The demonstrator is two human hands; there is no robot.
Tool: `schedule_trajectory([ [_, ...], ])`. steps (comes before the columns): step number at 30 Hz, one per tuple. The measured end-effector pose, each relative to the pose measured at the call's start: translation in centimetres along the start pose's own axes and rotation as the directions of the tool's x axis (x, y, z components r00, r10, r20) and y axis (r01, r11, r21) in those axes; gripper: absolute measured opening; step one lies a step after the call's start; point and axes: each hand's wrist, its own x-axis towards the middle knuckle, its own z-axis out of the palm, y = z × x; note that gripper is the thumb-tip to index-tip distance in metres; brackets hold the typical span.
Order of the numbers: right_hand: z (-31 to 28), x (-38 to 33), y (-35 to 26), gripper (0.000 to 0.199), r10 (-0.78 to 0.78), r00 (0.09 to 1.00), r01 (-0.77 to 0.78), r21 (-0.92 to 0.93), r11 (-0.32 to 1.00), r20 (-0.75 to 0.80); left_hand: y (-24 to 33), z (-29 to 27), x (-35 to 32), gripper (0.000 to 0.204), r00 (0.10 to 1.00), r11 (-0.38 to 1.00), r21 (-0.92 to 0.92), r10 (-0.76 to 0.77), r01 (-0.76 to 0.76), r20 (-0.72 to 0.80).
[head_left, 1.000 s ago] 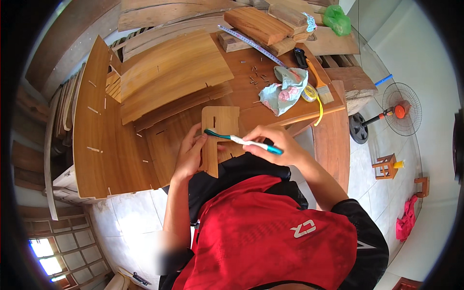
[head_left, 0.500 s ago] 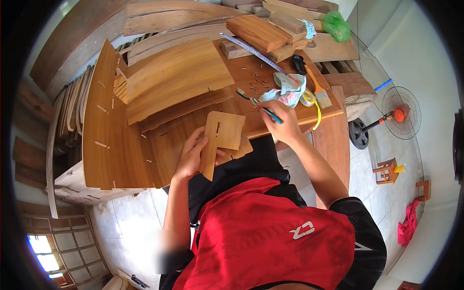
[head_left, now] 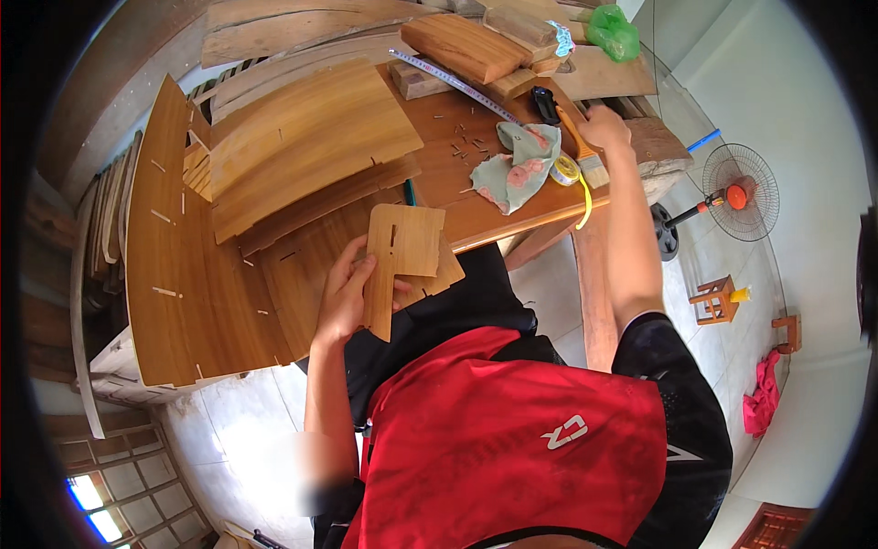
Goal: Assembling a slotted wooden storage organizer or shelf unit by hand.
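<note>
In my left hand [head_left: 343,293] is a flat, notched L-shaped wooden piece [head_left: 407,242] with a slot and a small hole. A second thin wooden piece [head_left: 448,270] shows behind it, its hold partly hidden. My right hand [head_left: 605,130] is at the far right of the table, with its fingers closed against the orange handle of a flat paintbrush [head_left: 576,137] whose bristles point toward me. The teal end of a toothbrush [head_left: 409,192] shows by the panels, the rest of it hidden.
A large assembly of slotted wooden panels [head_left: 311,146] fills the table's left side. Right of it lie short dowels [head_left: 466,146], a patterned cloth [head_left: 521,169], a yellow tape measure [head_left: 565,169], a steel tape [head_left: 457,87] and wood blocks [head_left: 466,46]. A fan [head_left: 736,197] stands at right.
My right hand has let go of the toothbrush, which now lies by the panels, and has moved right to the paintbrush. My left hand keeps the L-shaped piece. The view has shifted slightly.
</note>
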Motion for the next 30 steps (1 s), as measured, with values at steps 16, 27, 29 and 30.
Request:
schedule_trajectory([
  [16,-12.2,-16.6,-5.8,0.026,-0.470,0.882,0.262,0.834,0.485,-0.004,0.3,-0.1,-0.1,0.044,1.000,0.994,-0.106,-0.021,0.022,0.011],
  [27,-0.6,-28.7,-18.7,0.023,-0.664,0.735,-0.002,0.980,0.199,0.136,-1.7,-0.8,0.3,0.042,0.968,0.944,0.285,0.212,-0.168,-0.132],
  [29,-0.4,-25.8,-19.1,0.028,-0.470,0.878,0.235,0.938,0.254,-0.092,-0.6,0.0,-0.1,0.044,0.988,0.994,-0.063,0.083,-0.092,-0.131],
  [30,-0.8,-26.8,-18.8,0.028,-0.548,0.832,0.258,0.935,0.244,-0.087,-0.3,0.0,-0.3,0.044,0.990,0.994,-0.047,0.088,-0.094,-0.108],
])
